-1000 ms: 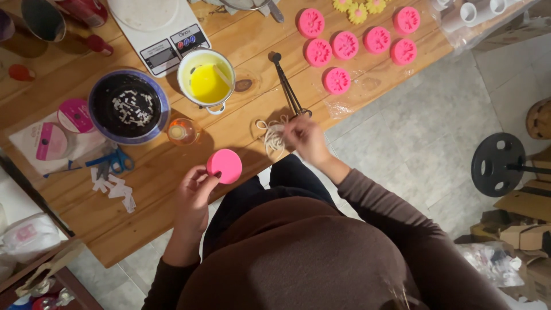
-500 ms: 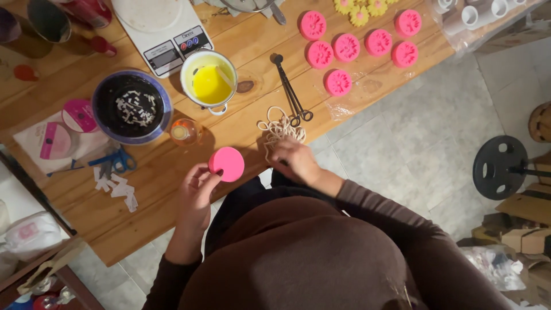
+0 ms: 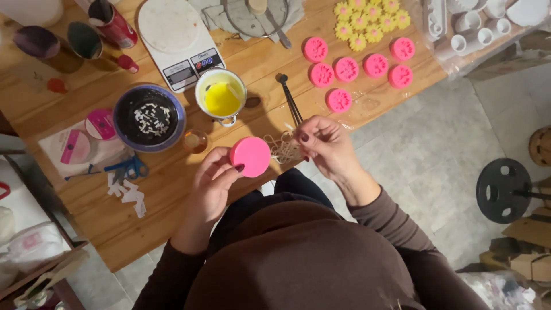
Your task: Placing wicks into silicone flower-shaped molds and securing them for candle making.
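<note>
Gripping a round pink mould (image 3: 250, 156) at the table's near edge, left hand (image 3: 212, 186) holds firm; right hand (image 3: 324, 143) pinches pale wick strands (image 3: 282, 148) just right of it, black scissors (image 3: 288, 99) beyond.

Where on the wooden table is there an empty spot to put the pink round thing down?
The biggest bare wood lies at the table's near edge, below the blue scissors and white paper bits, just under the left hand holding the pink mould. It is crowded around the dark bowl, yellow pot and scale.
</note>
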